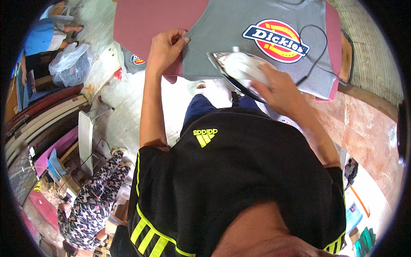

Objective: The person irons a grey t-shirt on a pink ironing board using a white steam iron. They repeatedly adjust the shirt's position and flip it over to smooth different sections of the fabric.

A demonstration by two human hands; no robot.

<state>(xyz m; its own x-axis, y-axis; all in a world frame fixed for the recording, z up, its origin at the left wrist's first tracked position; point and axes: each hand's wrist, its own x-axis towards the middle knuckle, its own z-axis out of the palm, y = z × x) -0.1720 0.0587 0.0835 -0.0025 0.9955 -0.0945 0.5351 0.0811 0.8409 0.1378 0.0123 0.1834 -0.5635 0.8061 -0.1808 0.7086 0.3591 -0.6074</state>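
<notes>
A grey shirt (229, 23) with a large red, yellow and blue printed emblem (278, 40) lies spread over a maroon cloth-covered board in front of me. My left hand (168, 47) is closed at the shirt's left edge, thumb and fingers pinching the cloth. My right hand (278, 88) grips the handle of a white clothes iron (239, 66). The iron is over the shirt's near edge, below the emblem, its pointed end toward the left. It is slightly blurred, and I cannot tell whether its soleplate touches the cloth.
A black cord (324, 47) loops across the shirt's right side. The maroon cover (158, 17) shows at left. Farther left are a clear plastic bag (72, 64), stacked boards (47, 115) and a person in blue (39, 36). Another person in patterned clothes (92, 201) is at lower left.
</notes>
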